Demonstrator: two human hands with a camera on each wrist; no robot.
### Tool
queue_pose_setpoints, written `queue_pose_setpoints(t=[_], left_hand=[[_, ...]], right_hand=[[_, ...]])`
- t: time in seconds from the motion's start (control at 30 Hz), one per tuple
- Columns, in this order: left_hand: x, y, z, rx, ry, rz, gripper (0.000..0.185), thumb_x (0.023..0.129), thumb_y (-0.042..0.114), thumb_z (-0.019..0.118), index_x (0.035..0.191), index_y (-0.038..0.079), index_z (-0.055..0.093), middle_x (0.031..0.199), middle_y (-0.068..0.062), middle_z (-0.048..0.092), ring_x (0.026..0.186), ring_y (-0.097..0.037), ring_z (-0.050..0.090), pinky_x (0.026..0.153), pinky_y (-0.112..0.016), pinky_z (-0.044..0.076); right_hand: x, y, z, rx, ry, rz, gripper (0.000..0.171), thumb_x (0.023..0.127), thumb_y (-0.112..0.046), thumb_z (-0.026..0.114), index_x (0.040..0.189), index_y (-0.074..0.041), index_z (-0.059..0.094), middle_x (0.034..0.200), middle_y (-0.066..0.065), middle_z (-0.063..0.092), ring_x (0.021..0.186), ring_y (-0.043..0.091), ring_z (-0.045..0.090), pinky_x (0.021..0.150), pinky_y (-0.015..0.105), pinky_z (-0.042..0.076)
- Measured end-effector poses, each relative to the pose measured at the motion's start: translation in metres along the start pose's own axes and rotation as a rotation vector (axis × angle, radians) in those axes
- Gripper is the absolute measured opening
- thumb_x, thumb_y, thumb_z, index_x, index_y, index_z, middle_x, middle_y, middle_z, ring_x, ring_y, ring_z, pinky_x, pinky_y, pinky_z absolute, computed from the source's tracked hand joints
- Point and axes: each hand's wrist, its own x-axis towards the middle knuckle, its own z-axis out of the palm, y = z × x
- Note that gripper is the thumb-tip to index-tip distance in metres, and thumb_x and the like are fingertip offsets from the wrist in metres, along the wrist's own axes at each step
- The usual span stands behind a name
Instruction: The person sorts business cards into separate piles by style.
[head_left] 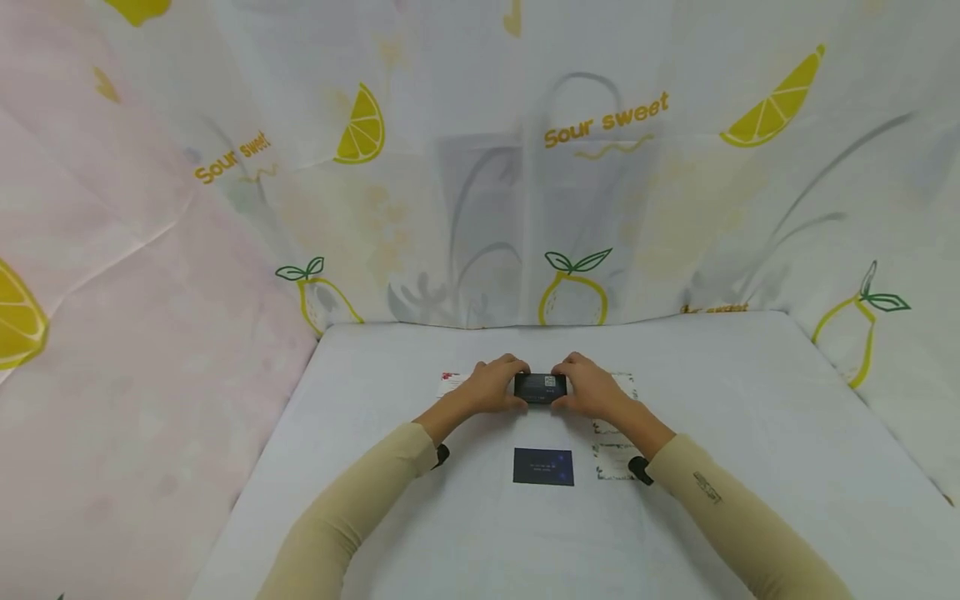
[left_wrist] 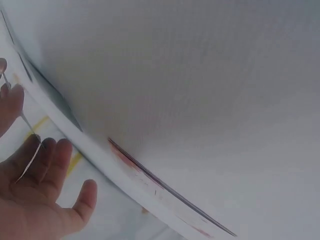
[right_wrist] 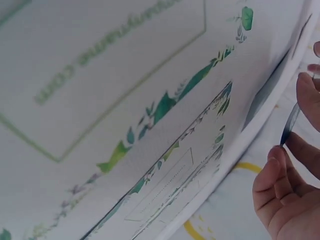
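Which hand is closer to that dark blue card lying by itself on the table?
Right, though only slightly. The dark blue card lies nearer the person than both hands. The right hand is just above and right of it; the left hand is further up-left.

Soft even light, blurry wrist views
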Motion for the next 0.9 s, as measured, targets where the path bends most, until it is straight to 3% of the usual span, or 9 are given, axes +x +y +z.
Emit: queue_pose_setpoints(t=[0.27,0.6,0.9], left_hand=[[0.014,0.001,0.002,0.062,-0.018,-0.025,0.056,0.084,0.036,0.078,0.132,0.015,0.059,0.129,-0.004,0.064,0.117,-0.022,0.060,0.093,-0.048,0.037],[0.022,0.000,0.003,0.102,-0.086,-0.070,0.050,0.082,0.034,0.081,0.126,0.017,0.065,0.123,-0.004,0.065,0.109,-0.023,0.059,0.091,-0.047,0.035],[0.024,-0.002,0.000,0.104,-0.131,-0.095,0.054,0.079,0.036,0.083,0.127,0.018,0.066,0.126,-0.005,0.061,0.114,-0.025,0.056,0.093,-0.048,0.033]], right_hand=[[0.010,0.006,0.002,0.031,-0.057,0.063,0.055,0.080,-0.028,0.083,0.124,-0.002,0.064,0.122,0.016,0.060,0.112,0.030,0.059,0.098,0.046,0.047],[0.020,0.005,0.010,0.066,-0.113,0.091,0.052,0.075,-0.025,0.086,0.115,0.002,0.067,0.110,0.015,0.060,0.097,0.025,0.059,0.091,0.042,0.050],[0.023,0.006,0.009,0.070,-0.115,0.105,0.052,0.073,-0.024,0.088,0.112,0.003,0.068,0.105,0.014,0.060,0.092,0.023,0.060,0.089,0.042,0.051]])
